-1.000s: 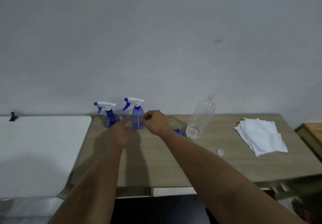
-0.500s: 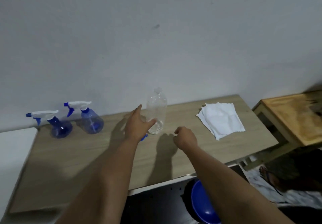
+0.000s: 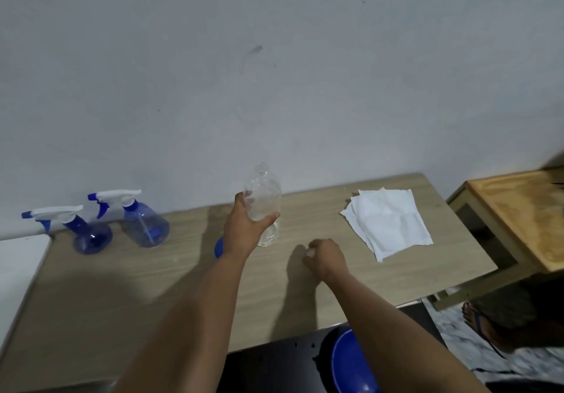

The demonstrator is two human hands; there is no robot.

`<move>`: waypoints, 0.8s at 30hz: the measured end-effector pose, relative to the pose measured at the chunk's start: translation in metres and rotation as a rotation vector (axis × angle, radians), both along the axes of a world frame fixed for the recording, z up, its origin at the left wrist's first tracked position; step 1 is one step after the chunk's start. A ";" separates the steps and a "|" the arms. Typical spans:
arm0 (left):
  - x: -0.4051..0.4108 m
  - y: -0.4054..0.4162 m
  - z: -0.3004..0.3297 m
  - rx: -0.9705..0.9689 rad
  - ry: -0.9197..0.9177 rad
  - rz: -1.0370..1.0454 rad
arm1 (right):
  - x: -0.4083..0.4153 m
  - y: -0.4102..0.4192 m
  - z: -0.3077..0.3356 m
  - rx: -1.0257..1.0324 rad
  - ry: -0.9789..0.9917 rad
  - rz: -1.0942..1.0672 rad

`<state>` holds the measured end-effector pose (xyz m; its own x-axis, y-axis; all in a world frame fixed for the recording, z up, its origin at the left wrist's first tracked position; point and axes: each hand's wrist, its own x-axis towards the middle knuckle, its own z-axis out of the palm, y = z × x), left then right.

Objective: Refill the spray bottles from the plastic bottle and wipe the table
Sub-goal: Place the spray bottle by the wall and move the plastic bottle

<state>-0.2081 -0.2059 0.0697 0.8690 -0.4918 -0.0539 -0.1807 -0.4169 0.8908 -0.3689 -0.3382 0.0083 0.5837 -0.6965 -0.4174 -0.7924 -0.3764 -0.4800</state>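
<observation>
At the middle of the table, your left hand is wrapped round the bottle — thumb on its right side, fingers behind — and the clear bottle stands upright on the wood with its neck uncapped. Just right of it and nearer you, your right hand rests on the tabletop with its fingers curled over a small white cap, pinching it. Tucked behind your left wrist, a blue object peeks out; what it is cannot be told. Well left of your left hand, two blue sprayers stand side by side near the wall — the near sprayer paler, the far sprayer darker, both with white trigger heads on. Right of your right hand, a stack of white cloths lies flat. Beyond it stands a wooden stool, and below the table edge shows a blue basin.
</observation>
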 end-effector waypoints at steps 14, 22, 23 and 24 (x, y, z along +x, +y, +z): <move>0.005 -0.006 0.003 0.040 0.058 -0.035 | 0.101 0.002 0.192 0.272 -1.080 -0.030; 0.015 -0.007 -0.001 0.048 0.072 -0.063 | 0.098 0.017 0.165 0.235 -1.035 -0.018; 0.015 -0.007 -0.001 0.044 0.075 -0.064 | 0.097 0.018 0.163 0.245 -1.048 -0.025; 0.015 -0.006 -0.002 0.037 0.076 -0.062 | 0.096 0.019 0.162 0.256 -1.060 -0.026</move>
<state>-0.1934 -0.2120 0.0674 0.8297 -0.5409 -0.1377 -0.1394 -0.4396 0.8873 -0.2730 -0.3194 0.1698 0.7183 -0.6781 0.1553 0.0644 -0.1575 -0.9854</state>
